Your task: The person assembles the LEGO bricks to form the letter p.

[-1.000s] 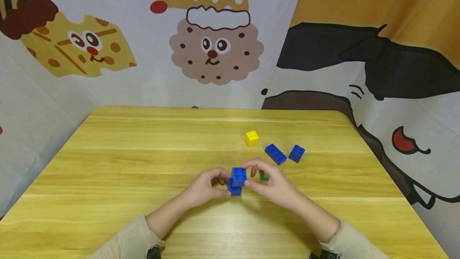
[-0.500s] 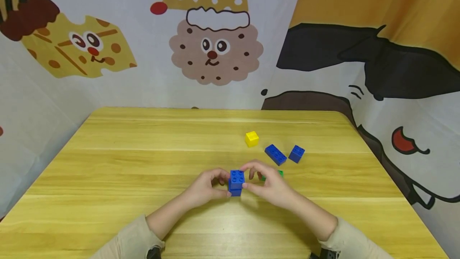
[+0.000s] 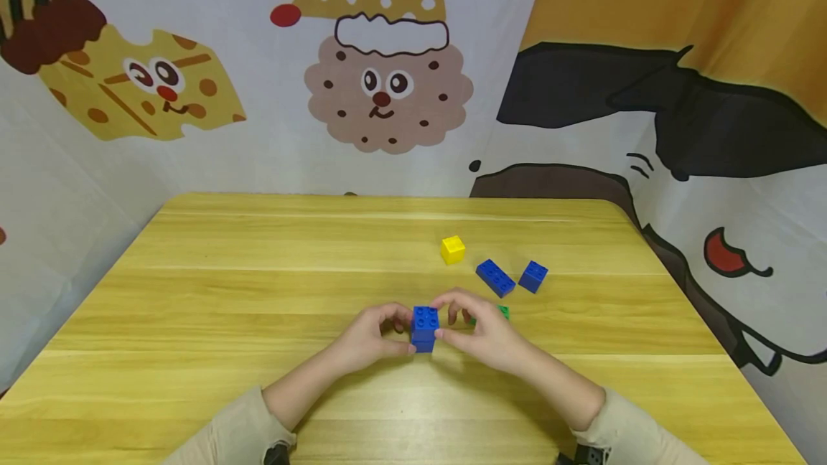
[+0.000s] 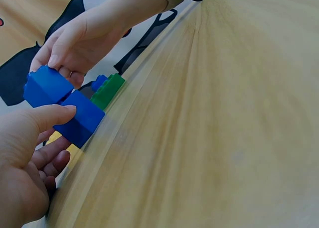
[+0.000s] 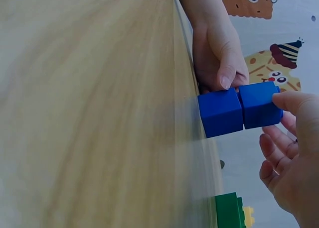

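Two blue toy building bricks stand one on top of the other at the middle of the table. My left hand point(image 3: 368, 336) pinches the lower blue brick point(image 5: 222, 113) between thumb and fingers. On the upper blue brick point(image 3: 426, 321), studs facing up, my right hand point(image 3: 481, 329) has a thumb-and-finger pinch. A thin gap shows between the two bricks in the right wrist view. Partly hidden behind my right hand lies a green brick point(image 3: 503, 312), seen more fully in the left wrist view.
Beyond the hands on the wooden table point(image 3: 226, 293) lie a yellow brick point(image 3: 453, 250), a long blue brick point(image 3: 495, 278) and a small blue brick point(image 3: 533, 276). A cartoon-printed cloth point(image 3: 258, 156) hangs behind the table's far edge.
My right hand has moved slightly left and down with the upper blue brick, which now lines up over the lower one. More of the green brick shows. The left hand stays put.
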Tool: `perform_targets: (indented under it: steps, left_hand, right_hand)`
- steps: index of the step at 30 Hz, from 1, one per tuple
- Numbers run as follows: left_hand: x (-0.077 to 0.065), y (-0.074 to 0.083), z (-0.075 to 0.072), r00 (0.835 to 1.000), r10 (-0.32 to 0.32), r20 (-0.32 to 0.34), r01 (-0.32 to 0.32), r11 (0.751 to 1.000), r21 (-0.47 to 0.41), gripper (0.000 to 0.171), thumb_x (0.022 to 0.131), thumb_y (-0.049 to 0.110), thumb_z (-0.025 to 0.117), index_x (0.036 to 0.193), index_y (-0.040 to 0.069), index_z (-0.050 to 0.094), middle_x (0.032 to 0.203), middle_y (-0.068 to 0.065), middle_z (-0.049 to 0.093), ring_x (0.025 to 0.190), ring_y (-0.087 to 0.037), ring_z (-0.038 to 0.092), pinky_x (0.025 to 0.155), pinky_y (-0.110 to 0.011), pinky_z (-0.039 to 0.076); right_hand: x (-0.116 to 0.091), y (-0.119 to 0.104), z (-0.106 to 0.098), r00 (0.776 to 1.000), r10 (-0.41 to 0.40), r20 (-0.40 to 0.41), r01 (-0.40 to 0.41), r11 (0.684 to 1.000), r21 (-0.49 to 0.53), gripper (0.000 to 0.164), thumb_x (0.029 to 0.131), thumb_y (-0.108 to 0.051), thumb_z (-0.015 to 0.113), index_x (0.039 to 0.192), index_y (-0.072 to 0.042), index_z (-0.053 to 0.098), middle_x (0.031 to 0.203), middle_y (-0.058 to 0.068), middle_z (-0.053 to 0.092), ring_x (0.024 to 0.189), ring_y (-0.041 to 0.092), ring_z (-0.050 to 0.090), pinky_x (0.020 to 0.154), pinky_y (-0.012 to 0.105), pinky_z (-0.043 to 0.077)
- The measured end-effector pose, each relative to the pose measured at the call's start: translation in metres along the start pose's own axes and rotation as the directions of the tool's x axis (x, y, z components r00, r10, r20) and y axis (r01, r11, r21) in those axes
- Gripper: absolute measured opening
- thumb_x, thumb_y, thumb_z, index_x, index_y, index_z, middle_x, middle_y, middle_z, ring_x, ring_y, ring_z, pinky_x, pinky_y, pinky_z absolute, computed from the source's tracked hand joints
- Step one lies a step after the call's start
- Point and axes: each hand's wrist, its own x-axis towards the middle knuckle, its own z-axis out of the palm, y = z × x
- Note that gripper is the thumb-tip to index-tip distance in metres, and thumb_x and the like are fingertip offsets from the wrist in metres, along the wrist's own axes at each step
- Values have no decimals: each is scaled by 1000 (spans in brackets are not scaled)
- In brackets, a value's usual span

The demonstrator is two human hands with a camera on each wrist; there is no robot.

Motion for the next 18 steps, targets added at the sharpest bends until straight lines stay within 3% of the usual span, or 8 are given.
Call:
perform_targets:
  steps: [6,13,18]
  left_hand:
    - [2,-5,0,1000,8,5,-8,1000,2,30,76,-5,74,103,-5,63,97,-10,63,96,-36,52,88,-50,41]
    - [8,-35,1,1000,1,-2,-1,1000,28,33,76,2,78,106,1,64,99,-4,64,96,-26,53,89,-45,42]
    - [10,-40,1,1000,14,0,-14,1000,26,33,76,7,80,105,4,65,98,-2,64,96,-24,54,88,-42,42]
  right_hand:
    - [0,3,0,1000,-12,-3,12,1000,14,29,81,4,72,108,-3,64,89,11,62,73,33,51,65,40,43]
    - [1,6,-1,999,-40,-1,40,999,24,29,78,6,73,105,-2,65,94,6,64,68,33,49,60,34,45]
    - [1,5,-1,998,-62,-3,62,998,14,29,77,6,73,104,-1,66,94,7,63,68,35,48,58,29,43]
